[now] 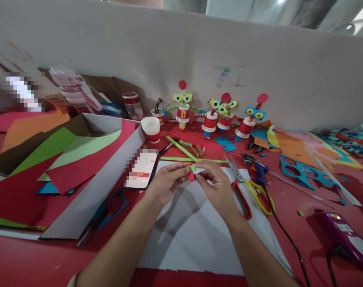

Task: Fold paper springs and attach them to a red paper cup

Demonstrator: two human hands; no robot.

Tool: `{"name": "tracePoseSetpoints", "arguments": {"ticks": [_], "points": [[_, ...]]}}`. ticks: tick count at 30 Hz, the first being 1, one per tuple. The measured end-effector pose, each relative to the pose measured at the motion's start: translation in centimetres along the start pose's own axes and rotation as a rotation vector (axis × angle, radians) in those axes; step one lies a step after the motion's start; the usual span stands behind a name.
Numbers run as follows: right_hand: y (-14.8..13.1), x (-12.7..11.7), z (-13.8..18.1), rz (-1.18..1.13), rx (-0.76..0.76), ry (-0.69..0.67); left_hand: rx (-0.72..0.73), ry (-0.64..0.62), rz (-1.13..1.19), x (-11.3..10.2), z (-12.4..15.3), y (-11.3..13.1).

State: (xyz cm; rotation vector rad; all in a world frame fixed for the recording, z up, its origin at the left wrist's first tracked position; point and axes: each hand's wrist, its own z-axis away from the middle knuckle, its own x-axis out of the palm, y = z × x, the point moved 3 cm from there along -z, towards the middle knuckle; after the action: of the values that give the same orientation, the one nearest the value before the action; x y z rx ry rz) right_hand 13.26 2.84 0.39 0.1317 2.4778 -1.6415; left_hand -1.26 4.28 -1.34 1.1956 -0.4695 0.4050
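Note:
Above a white sheet (196, 235), my left hand (172, 179) and my right hand (214, 181) meet with their fingers pinched. Between them are red and green paper strips (192, 172), small and seemingly folded over each other; fingertips cover part of them. Just beyond my fingers lie long light green paper strips (184, 149) and a springy folded green-and-brown paper strip (192, 146). Right of my right hand rest scissors with red and yellow handles (249, 199), blades partly apart.
Paper-cup figures (210, 122) with paper eyes stand along the back wall. Left are a phone (141, 169), stacked paper cups (151, 129) and a box (109, 175) of coloured paper. Right are a blue glue gun (261, 171), its black cord and a purple device (346, 237).

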Motion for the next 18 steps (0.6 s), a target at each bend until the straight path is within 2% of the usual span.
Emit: {"name": "tracePoseSetpoints", "arguments": {"ticks": [3, 6, 11, 15, 18], "points": [[-0.54, -0.44, 0.06, 0.202, -0.172, 0.014, 0.001, 0.017, -0.007, 0.02, 0.10, 0.06], [-0.65, -0.63, 0.03, 0.323, -0.265, -0.021, -0.007, 0.022, -0.001, 0.02, 0.12, -0.02], [-0.45, -0.91, -0.09, 0.356, -0.318, -0.033, -0.038, 0.043, 0.039, 0.07, 0.10, 0.00], [-0.25, -0.79, -0.01, 0.353, -0.303, -0.049, -0.050, 0.025, 0.018, 0.21, 0.15, -0.02], [-0.32, -0.69, 0.00, 0.333, -0.297, -0.010, -0.048, 0.003, -0.006, 0.22, 0.15, -0.23]]}}
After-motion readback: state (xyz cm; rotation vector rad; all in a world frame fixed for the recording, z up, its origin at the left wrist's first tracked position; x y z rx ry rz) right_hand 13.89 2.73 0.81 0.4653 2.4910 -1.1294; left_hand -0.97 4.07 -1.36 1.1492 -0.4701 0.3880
